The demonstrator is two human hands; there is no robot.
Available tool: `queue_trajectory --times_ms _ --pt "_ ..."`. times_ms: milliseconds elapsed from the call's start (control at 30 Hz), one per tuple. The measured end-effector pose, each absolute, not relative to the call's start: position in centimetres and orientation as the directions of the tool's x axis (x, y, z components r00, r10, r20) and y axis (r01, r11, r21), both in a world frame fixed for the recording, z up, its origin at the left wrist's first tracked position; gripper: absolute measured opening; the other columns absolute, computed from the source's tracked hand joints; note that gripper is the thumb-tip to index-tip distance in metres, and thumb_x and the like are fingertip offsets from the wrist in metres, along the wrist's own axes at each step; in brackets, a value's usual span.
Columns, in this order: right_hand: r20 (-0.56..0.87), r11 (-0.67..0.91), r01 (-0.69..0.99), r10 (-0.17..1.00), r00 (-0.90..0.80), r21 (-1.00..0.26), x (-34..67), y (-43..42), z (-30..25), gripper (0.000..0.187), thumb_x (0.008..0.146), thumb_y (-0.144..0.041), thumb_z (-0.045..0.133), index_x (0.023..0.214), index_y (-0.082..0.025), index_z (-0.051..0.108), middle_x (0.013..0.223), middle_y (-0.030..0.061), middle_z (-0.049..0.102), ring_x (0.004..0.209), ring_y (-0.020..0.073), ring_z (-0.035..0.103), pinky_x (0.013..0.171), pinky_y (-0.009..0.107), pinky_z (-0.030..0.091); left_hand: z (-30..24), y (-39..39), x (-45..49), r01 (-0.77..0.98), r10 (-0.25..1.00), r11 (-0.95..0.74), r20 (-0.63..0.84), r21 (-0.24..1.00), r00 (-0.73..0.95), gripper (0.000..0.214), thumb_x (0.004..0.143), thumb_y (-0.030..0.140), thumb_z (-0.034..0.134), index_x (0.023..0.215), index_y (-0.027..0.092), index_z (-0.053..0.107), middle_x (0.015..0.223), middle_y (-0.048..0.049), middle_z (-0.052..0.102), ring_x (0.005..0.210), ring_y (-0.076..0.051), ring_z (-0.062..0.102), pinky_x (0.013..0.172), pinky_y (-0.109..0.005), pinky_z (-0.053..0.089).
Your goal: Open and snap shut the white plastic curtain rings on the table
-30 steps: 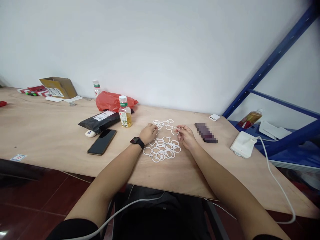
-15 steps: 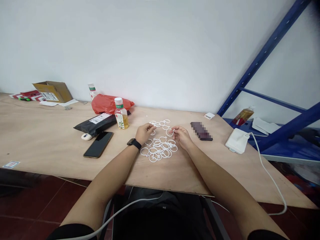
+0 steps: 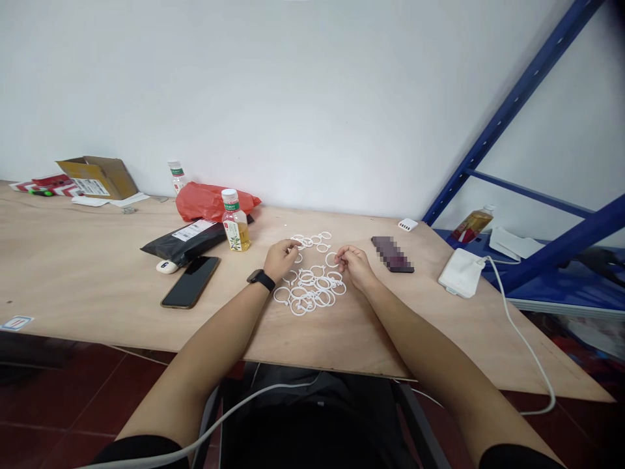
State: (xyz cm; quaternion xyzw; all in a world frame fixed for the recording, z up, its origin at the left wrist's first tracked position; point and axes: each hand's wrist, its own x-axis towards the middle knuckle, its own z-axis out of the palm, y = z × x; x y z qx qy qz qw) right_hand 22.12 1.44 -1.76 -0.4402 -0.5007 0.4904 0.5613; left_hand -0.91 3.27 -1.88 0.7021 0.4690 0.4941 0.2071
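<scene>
Left hand narrow, fingertips at the top of the white plastic rings, grip unclear. Right hand narrow, pinching one ring. Rings lie at 12 o'clock on the plywood table, black smartphone at 11 o'clock.

White plastic curtain rings lie flat in a loose scatter (several overlapping) on the plywood tabletop.

A dark mark like a 6 stood on the white computer mouse at nine o'clock in the view. The barcode label on the cardboard box at ten o'clock and the green-banded bottle label were too small to read.
</scene>
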Motion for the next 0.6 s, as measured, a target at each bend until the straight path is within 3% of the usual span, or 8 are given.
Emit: queue_trajectory --times_ms 267,467,600 --pt "0.185 0.186 -0.026 0.982 0.043 -0.982 22.0 1.7 -2.1 0.005 0.061 -0.02 0.046 0.059 -0.019 0.05 0.053 -0.0004 0.057 0.04 0.0074 0.042 0.039 0.02 0.029 -1.5 2.9 -1.0 0.456 0.886 -0.444 0.452 0.771 0.1 0.022 0.073 0.016 0.05 0.077 0.015 0.071 0.068 -0.0013 0.068 0.062 -0.014 0.057 0.062 -0.024 0.044" --pt "0.133 0.132 -0.021 0.99 -0.048 -0.991 21.4 1.1 -2.0 0.02 0.067 -0.025 0.05 0.085 -0.021 0.056 0.059 -0.0038 0.063 0.035 0.0078 0.043 0.037 0.019 0.029 -1.4 2.8 -0.9 0.435 0.889 -0.447 0.442 0.781 0.12 0.023 0.072 0.015 0.047 0.073 0.014 0.071 0.065 -0.0013 0.066 0.062 -0.014 0.058 0.062 -0.025 0.044" --pt "0.078 0.092 0.087 0.985 -0.151 -0.992 21.1 0.5 -2.0 0.021 0.067 -0.025 0.049 0.084 -0.019 0.06 0.06 -0.0016 0.065 0.035 0.0079 0.044 0.038 0.02 0.03 -1.5 2.9 -0.8 0.407 0.883 -0.466 0.444 0.786 0.152 0.025 0.072 0.013 0.044 0.07 0.015 0.069 0.067 -0.0016 0.067 0.065 -0.015 0.06 0.065 -0.025 0.046"
